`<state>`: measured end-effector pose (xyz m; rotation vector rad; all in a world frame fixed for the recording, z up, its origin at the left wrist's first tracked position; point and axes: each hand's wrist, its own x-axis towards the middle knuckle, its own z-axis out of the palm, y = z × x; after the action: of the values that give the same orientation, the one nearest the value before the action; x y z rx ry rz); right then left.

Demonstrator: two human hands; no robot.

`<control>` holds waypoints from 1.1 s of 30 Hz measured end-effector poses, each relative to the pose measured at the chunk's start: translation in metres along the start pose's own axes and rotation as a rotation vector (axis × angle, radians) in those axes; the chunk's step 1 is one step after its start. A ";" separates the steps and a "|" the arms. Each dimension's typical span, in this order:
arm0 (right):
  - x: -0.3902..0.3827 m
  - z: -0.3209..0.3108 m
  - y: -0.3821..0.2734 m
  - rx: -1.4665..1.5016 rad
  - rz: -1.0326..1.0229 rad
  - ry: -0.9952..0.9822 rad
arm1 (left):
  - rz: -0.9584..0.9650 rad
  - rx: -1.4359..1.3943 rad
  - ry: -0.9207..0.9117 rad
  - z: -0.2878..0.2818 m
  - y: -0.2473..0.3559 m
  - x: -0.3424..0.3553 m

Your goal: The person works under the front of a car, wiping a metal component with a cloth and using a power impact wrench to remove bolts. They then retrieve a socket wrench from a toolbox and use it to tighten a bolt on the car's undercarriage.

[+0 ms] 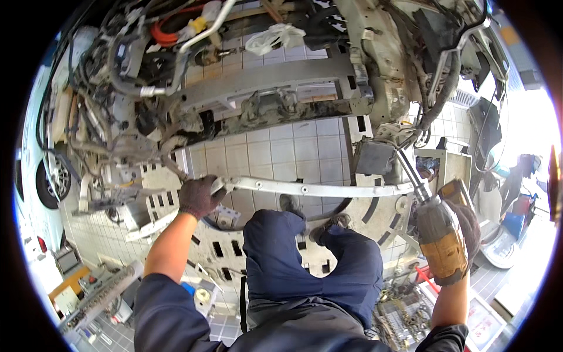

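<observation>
My left hand [198, 197], in a dark glove, is closed round the left end of a long pale metal bar [319, 190]. The bar runs across in front of my knees, and its right end reaches the vehicle's right side. My right hand [468, 226], also gloved, grips a yellow and grey cordless power wrench [441, 242]. From its nose a long, slim extension [412, 171] points up and left toward the end of the right frame rail [376, 155]. Whether the extension's tip sits on a fastener I cannot tell.
Ahead lies the stripped vehicle front, with a grey crossmember [258, 80], hoses and wiring. A white slotted platform [220, 258] lies beneath my legs. Chains [404, 317] lie at the lower right, near a red bar [428, 278]. A pale car [44, 135] stands at left.
</observation>
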<state>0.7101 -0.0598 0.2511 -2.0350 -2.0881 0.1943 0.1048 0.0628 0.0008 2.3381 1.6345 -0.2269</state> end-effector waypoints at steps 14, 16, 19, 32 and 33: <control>-0.046 0.025 -0.120 -0.098 -0.168 -0.259 | -0.395 -0.241 0.033 -0.010 -0.070 -0.091; -0.043 0.032 -0.144 0.054 -0.129 -0.318 | -0.436 -0.148 0.009 -0.014 -0.110 -0.126; -0.037 0.044 -0.176 0.258 -0.032 -0.429 | -0.419 -0.132 -0.086 -0.008 -0.134 -0.135; 0.010 0.048 -0.411 0.037 -0.378 -0.344 | -0.287 -0.186 -0.327 -0.038 -0.218 -0.173; 0.004 0.051 -0.423 -0.037 -0.412 -0.331 | -0.280 -0.203 -0.340 -0.039 -0.219 -0.171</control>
<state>0.2876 -0.0669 0.3054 -1.6272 -2.6725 0.4486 -0.1616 -0.0073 0.0566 1.8030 1.7127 -0.4640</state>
